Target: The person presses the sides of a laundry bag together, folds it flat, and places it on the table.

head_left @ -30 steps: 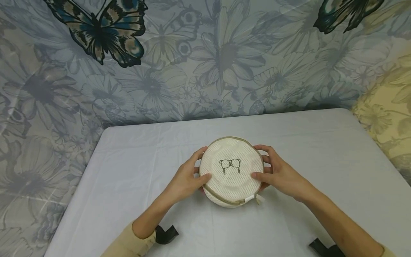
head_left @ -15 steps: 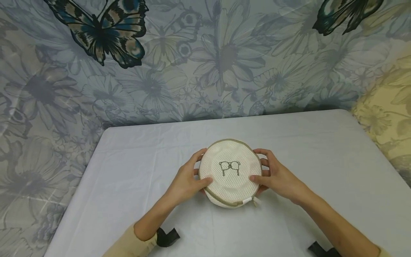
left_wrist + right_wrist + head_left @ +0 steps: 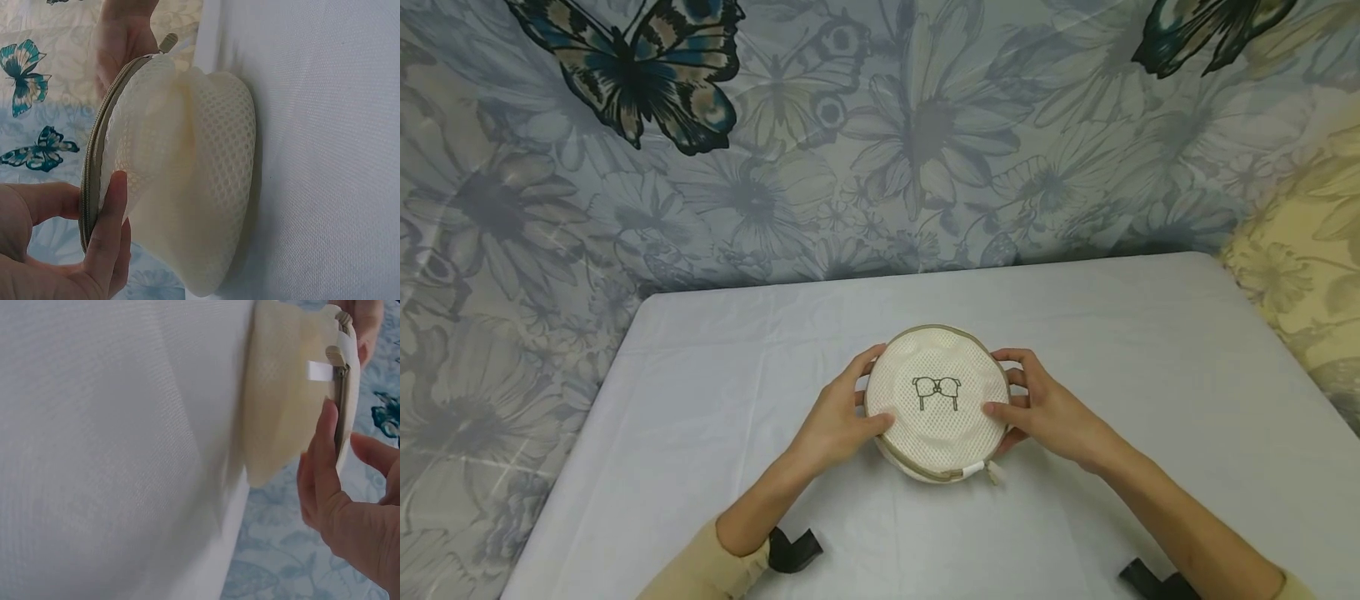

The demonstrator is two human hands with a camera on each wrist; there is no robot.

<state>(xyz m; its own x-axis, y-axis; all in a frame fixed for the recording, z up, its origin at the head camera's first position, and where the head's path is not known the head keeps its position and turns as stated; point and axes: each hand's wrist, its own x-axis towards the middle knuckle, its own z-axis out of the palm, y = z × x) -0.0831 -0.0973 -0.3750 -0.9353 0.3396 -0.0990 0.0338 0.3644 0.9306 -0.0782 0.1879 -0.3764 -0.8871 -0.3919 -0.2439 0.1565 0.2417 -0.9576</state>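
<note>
A round cream mesh pouch (image 3: pixel 937 400) with a tan zipper rim and a small bra drawing on its lid rests on the white table cloth (image 3: pixel 700 400). My left hand (image 3: pixel 863 392) grips its left side, thumb on the lid and fingers curled round the rim. My right hand (image 3: pixel 1009 385) grips the right side the same way. A white zipper tab (image 3: pixel 977 469) sits at the near edge. The left wrist view shows the pouch (image 3: pixel 187 187) bulging against the cloth, with my left hand (image 3: pixel 94 237) pinching the rim. In the right wrist view my right hand (image 3: pixel 337 487) holds the pouch (image 3: pixel 281 400) by the zipper.
A floral backdrop with butterflies (image 3: pixel 880 125) hangs behind the table. Yellow floral cloth (image 3: pixel 1300 250) lies to the right. Two black straps (image 3: pixel 793 548) (image 3: pixel 1142 575) lie near the front edge by my wrists.
Both hands keep their hold. The pouch has turned slightly, and its zipper tab has shifted a little to the left along the near edge.
</note>
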